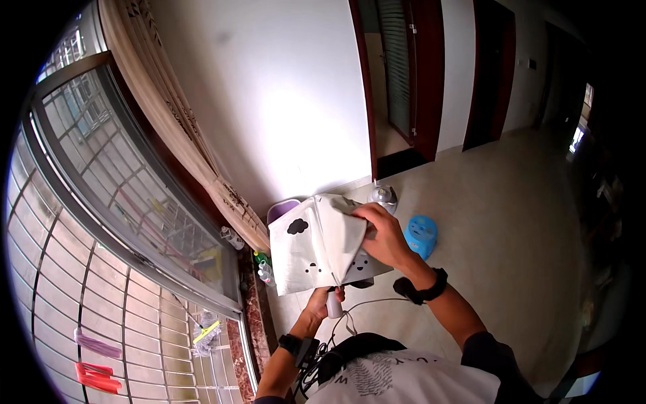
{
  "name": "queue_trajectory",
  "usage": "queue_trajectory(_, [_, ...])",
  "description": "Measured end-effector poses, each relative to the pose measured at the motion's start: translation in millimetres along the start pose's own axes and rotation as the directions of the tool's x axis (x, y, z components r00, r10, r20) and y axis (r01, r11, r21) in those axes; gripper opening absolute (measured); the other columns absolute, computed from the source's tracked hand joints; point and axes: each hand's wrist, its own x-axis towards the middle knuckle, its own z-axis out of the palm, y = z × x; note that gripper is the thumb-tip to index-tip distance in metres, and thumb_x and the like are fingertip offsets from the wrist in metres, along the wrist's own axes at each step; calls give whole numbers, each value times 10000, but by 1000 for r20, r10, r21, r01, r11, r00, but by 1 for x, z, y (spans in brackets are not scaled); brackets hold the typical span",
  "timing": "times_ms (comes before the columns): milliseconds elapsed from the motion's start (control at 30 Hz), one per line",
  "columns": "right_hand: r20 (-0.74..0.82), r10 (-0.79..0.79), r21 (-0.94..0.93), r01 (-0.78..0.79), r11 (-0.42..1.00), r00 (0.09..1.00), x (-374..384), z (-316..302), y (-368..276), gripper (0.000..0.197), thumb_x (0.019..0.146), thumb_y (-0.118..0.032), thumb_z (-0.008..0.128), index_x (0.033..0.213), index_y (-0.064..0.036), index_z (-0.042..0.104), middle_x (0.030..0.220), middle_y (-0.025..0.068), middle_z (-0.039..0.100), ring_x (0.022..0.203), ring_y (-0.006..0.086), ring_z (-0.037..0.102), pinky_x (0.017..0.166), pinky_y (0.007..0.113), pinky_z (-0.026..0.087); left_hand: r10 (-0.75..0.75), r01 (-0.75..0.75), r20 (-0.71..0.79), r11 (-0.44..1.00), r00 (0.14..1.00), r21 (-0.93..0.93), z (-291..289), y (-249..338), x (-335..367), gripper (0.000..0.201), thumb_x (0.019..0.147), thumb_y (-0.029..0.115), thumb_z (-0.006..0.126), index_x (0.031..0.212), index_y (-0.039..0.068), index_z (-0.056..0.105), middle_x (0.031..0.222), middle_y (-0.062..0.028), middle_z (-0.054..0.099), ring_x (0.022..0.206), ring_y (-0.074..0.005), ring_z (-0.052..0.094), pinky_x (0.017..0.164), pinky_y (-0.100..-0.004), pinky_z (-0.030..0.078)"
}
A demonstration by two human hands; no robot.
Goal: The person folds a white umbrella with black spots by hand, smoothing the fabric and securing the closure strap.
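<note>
A white cloth [296, 259] printed with a black cloud and small black faces spreads out in front of me, with a fold down its middle. My right hand [382, 232] is closed on the cloth's right side, lifting a flap of it. Below the cloth's lower edge, my left hand [317, 304] is wrapped round a pale lilac, handle-like cylinder [334, 306]. Whatever sits above that cylinder is mostly hidden by the cloth; a dark part shows under the edge. Both wrists wear black bands.
A blue stool [421, 236] stands on the tiled floor to the right. Behind the cloth are a lilac bin [282, 210] and a clear-and-white rounded object [384, 196]. Bottles [265, 271] line the sill at left, beside a curtain [195, 155] and barred window. Dark cables [316, 363] hang near my waist.
</note>
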Motion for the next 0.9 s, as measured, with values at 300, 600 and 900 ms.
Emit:
queue_trajectory(300, [-318, -149, -288, 54, 956, 936, -18, -7, 24, 229, 542, 56, 541, 731, -33, 447, 788, 106, 433, 679, 299, 478, 542, 349, 394, 112, -84, -186, 985, 976, 148, 15, 4, -6, 129, 757, 177, 458, 725, 53, 444, 548, -39, 438, 462, -133, 425, 434, -242, 384])
queue_trajectory(600, [-362, -216, -403, 57, 913, 907, -42, -24, 21, 233, 501, 116, 492, 681, -24, 445, 664, 105, 437, 575, 266, 466, 470, 303, 367, 175, -178, -234, 984, 956, 7, 11, 12, -3, 172, 741, 231, 477, 730, 60, 470, 554, -54, 476, 445, -141, 444, 420, -253, 394])
queue_trajectory(900, [-224, 556, 580, -350, 736, 800, -59, -4, 14, 235, 689, -77, 602, 645, -18, 378, 604, 45, 449, 502, 76, 491, 385, 197, 408, 256, -250, -208, 967, 944, 54, 15, 17, -6, 197, 769, 266, 447, 768, 71, 478, 576, -52, 486, 457, -144, 461, 447, -263, 402])
